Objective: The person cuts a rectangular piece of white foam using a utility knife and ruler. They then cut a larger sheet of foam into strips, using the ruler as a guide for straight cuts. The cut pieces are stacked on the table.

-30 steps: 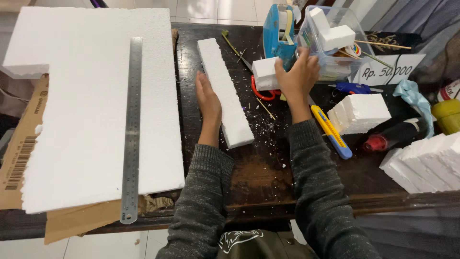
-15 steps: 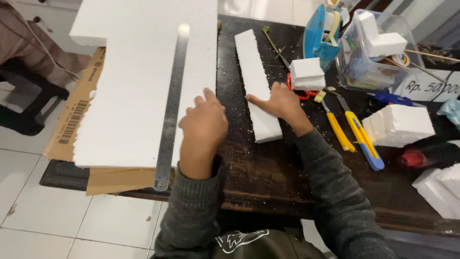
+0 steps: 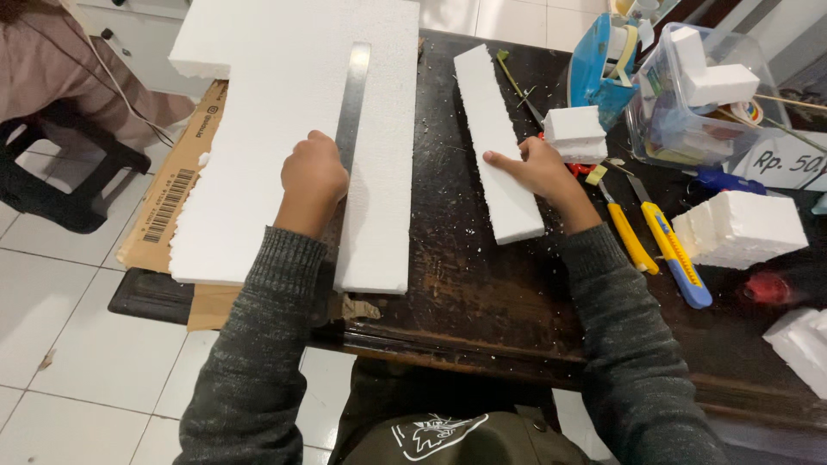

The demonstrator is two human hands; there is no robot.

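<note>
A big foam sheet (image 3: 258, 146) lies on cardboard (image 3: 159, 202) at the table's (image 3: 482, 293) left edge. A metal ruler (image 3: 349, 103) lies on the sheet. The left hand (image 3: 313, 176) is curled and presses on the ruler; it may be gripping it, but I cannot tell. Near the table's middle, the right hand (image 3: 538, 168) lies with fingers spread on a foam strip (image 3: 495, 142). Two yellow knives (image 3: 655, 241) lie just right of it.

foam sheet (image 3: 284, 129): top cut off | steel ruler (image 3: 349, 103): lower part under left hand (image 3: 314, 176)
</note>
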